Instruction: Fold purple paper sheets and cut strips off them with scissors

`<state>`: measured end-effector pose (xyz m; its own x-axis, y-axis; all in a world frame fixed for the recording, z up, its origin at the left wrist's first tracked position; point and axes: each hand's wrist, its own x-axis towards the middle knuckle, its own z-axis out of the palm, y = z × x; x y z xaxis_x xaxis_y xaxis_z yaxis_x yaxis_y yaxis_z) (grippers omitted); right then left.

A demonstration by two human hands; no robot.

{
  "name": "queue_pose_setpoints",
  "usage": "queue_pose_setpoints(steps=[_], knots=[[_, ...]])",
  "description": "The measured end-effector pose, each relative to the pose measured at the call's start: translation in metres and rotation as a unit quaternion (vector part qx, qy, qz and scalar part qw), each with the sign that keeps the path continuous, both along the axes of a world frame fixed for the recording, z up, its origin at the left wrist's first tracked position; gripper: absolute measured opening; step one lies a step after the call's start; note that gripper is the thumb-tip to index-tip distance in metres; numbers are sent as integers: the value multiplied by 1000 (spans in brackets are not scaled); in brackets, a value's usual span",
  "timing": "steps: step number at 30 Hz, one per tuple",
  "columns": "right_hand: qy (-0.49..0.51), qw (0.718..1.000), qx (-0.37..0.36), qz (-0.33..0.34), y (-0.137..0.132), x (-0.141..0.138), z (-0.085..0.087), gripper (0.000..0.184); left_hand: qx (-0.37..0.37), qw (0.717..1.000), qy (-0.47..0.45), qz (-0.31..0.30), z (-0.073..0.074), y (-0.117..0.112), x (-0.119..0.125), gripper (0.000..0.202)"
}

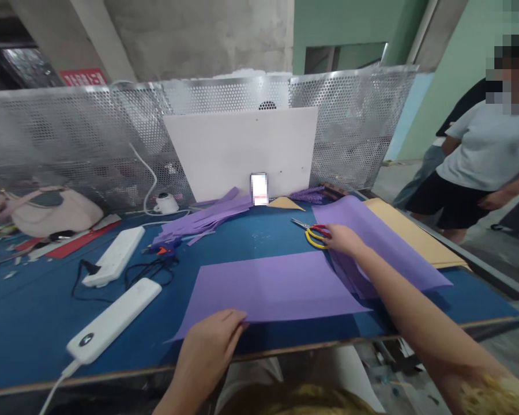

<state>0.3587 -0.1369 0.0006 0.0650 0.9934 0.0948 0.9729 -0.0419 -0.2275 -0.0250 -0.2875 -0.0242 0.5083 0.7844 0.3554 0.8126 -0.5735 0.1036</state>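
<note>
A purple paper sheet (268,285) lies flat across the near part of the blue table. My left hand (214,343) is closed on its near edge, thumb below and fingers on top. Farther off to the right, my right hand (343,239) grips the red handle of a pair of scissors (315,233). Their other handle loop is yellow, and the blades point left, toward the back of the table. Beneath my right forearm lie more purple sheets (380,248), partly hidden by the arm.
Purple paper strips (207,216) lie at the back beside a phone (259,189) propped against a white board (246,144). On the left are a glue gun (166,248), white power strips (116,323), cords and a pink bag (52,210). Tan paper (415,233) lies right; a person (486,144) stands beyond.
</note>
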Motion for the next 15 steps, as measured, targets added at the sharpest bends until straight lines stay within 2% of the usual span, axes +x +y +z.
queue_pose_setpoints(steps=[3, 6, 10, 12, 15], knots=[[-12, 1000, 9, -12, 16, -10, -26, 33, -30, 999, 25, 4, -4, -1, 10, 39], [2, 1000, 11, -26, 20, -7, -38, 31, -39, 998, 50, -22, -10, 0, 30, 58], [67, 996, 12, -56, 19, 5, -42, 35, -25, 995, 49, -82, -9, 9, 53, 45], [123, 990, 14, -71, 17, 12, -42, 37, -41, 995, 32, -88, 1, 16, 58, 37], [241, 966, 10, -91, 17, 26, -40, 34, -78, 995, 12, -68, 34, 30, 58, 31]])
